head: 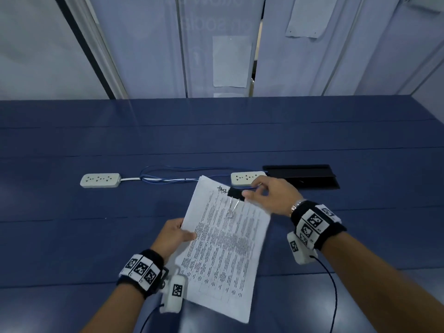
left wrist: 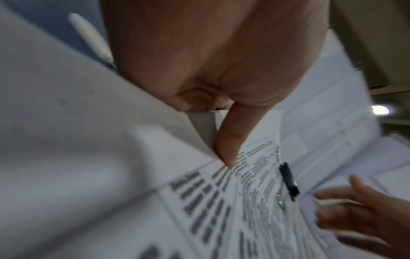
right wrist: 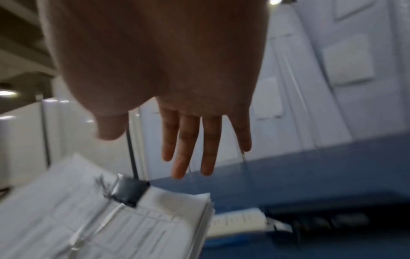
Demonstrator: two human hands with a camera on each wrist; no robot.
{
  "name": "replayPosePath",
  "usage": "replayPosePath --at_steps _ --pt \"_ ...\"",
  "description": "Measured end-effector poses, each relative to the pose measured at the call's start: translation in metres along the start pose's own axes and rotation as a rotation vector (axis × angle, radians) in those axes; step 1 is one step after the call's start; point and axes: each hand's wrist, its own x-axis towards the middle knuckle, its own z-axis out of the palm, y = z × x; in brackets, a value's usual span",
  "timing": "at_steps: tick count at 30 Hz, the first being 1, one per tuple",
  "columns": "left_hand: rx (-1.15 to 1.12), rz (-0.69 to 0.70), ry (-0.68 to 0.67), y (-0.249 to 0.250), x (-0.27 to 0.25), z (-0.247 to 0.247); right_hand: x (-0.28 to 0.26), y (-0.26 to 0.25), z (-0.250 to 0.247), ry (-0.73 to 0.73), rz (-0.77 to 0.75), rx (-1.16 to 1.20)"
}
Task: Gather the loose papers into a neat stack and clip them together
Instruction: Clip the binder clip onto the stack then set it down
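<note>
Black clip [head: 236, 193] on held papers [head: 225, 243]

Dark blue tabletop [head: 72, 145] with power fittings laid across its middle.

2 white power strips are seen lying flat on it: 1 on the left [head: 100, 180], 1 further right [head: 247, 177], well apart. Between them a loop of thin blue and white cable [head: 173, 175] is laid on the surface. A black rectangular hatch [head: 301, 176] is set into the tabletop just beside the right strip.
</note>
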Motion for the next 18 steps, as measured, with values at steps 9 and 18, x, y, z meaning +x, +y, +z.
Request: replayPosePath --at_steps 9,18 --pt "0.039 -0.271 0.228 -0.084 0.059 -0.013 -0.049 0.045 0.151 -0.153 0.323 0.282" --pt "0.615 -0.096 0.309 -0.078 0.033 -0.013 -0.083 0.039 0.205 -0.250 0.324 0.315"
